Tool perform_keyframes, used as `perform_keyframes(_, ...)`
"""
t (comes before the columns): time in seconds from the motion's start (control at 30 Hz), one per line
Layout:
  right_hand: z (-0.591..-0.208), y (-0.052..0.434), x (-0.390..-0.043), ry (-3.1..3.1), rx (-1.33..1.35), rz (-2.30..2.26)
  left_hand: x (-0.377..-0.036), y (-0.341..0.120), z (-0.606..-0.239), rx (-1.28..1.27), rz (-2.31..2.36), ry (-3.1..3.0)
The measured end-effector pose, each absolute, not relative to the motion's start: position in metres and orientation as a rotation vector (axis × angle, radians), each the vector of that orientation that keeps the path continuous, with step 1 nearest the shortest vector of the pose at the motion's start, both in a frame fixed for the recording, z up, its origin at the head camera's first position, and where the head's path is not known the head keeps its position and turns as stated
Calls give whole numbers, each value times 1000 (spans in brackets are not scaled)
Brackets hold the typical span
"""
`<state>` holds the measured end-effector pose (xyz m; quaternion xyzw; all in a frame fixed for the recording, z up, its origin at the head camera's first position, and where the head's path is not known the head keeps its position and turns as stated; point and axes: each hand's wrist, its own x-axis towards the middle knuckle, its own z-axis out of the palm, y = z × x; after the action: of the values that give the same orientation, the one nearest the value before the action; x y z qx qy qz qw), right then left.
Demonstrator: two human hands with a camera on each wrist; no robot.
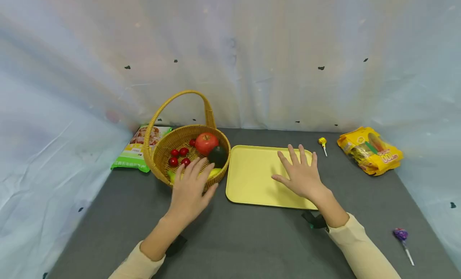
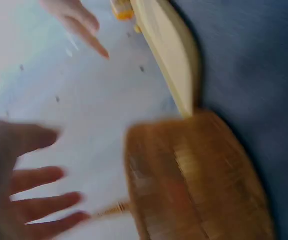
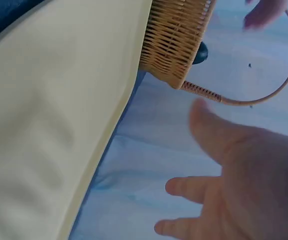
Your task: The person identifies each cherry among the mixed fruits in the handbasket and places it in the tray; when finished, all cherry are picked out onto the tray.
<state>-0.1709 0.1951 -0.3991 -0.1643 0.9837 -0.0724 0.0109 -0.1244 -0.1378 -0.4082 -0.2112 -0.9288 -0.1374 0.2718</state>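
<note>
In the head view my left hand (image 1: 191,193) hovers at the near rim of a wicker basket (image 1: 180,135), fingers spread and holding nothing. Inside the basket lie a red apple (image 1: 207,143), a dark green avocado-like fruit (image 1: 217,157), several small red fruits (image 1: 173,161) and something yellow (image 1: 215,173), partly hidden by the hand. My right hand (image 1: 301,175), fingers fanned out, is over the right part of a yellow tray (image 1: 248,175) and grips nothing. The left wrist view is blurred; there the left hand (image 2: 39,185) is apart from the basket (image 2: 198,175).
Left of the basket lies a green-and-white food packet (image 1: 135,151). A yellow lollipop (image 1: 322,143) and a yellow snack bag (image 1: 371,151) are at the back right. Near the right front edge lies a purple lollipop (image 1: 401,235). Pale sheeting (image 1: 252,71) hangs behind the grey table (image 1: 245,243).
</note>
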Motion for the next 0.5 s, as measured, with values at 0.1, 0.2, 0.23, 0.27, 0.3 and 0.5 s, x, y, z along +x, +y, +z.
perform_keyframes(0.1, -399, 192, -184, 3040, -632, -399, -116, -168, -411, -438, -601, -2165)
perform_keyframes(0.2, -394, 180, -199, 2927, -764, -714, -112, -194, -422, -258, -796, -1973)
perform_keyframes(0.23, -390, 175, -204, 2865, -816, -822, -112, -200, -426, -202, -871, -1959)
perform_keyframes(0.27, -386, 167, -210, 2784, -869, -936, -113, -205, -431, -151, -953, -1966)
perform_keyframes(0.3, -382, 158, -216, 2690, -924, -1034, -114, -210, -435, -111, -1046, -1985)
perform_keyframes(0.5, -364, 78, -254, 2179, -1253, -1205, -114, -217, -440, -14, -1378, -2144)
